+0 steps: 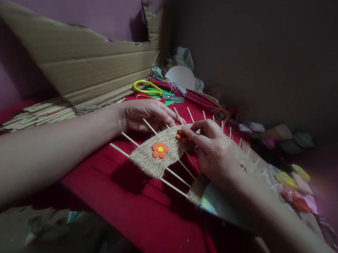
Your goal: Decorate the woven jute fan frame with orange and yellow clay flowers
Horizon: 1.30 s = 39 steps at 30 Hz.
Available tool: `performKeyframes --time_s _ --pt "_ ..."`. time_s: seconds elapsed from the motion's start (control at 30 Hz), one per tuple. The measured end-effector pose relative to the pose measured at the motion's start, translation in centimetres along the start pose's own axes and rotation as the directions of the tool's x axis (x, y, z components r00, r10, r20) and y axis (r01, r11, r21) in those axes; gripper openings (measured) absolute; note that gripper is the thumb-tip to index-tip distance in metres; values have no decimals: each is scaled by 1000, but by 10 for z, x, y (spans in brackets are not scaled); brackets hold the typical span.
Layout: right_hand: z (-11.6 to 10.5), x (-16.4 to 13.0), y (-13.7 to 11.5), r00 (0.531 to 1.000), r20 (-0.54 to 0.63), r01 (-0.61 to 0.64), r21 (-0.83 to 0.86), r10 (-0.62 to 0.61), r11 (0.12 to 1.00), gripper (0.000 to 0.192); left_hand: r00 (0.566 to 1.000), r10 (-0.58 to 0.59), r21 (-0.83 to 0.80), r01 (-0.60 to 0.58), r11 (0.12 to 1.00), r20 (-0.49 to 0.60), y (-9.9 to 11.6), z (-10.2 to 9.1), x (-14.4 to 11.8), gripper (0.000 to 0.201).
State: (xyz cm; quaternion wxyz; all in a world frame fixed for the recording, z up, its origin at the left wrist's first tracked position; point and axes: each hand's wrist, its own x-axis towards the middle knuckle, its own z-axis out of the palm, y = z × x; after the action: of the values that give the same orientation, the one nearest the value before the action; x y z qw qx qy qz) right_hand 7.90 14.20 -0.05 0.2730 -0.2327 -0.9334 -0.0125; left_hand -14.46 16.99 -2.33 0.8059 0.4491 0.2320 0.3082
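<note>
The right hand (pixel 214 149) pinched a shaded flower (pixel 181 136), two o'clock from the bright flower (pixel 160 150); the left hand (pixel 145 114) had a grip I couldn't tell.

Both hands (pixel 215 151) at a twine band (pixel 148 163) — orange flowers (pixel 160 150) atop

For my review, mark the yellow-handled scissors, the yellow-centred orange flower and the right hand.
Yellow-handled scissors (pixel 155 86): head view, on the yellow handle.
Yellow-centred orange flower (pixel 160 149): head view, on its yellow centre.
Right hand (pixel 215 151): head view, on its back.
</note>
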Motion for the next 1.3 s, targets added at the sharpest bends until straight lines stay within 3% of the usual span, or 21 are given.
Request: performKeyframes --time_s 0.13,0.4,0.67,0.9,1.3 --pt "3 -2 1 999 -8 32 -38 -33 999 28 1000 14 -16 -14 1000 2 -1 -2 0 36" --pt "-1 0 1 989 41 145 -137 -141 980 26 1000 0 0 0 1000 -27 0 0 -1 50" --pt "-2 0 1 989 94 123 -139 -111 983 25 1000 6 17 -5 1000 -26 0 1 -1 52" --pt "-9 2 0 990 131 55 -67 -46 996 42 999 9 14 -9 1000 -33 1 3 -1 47" --pt "-4 -6 5 987 106 132 -87 -122 987 38 999 -5 -24 4 1000 -44 1 5 -3 51"
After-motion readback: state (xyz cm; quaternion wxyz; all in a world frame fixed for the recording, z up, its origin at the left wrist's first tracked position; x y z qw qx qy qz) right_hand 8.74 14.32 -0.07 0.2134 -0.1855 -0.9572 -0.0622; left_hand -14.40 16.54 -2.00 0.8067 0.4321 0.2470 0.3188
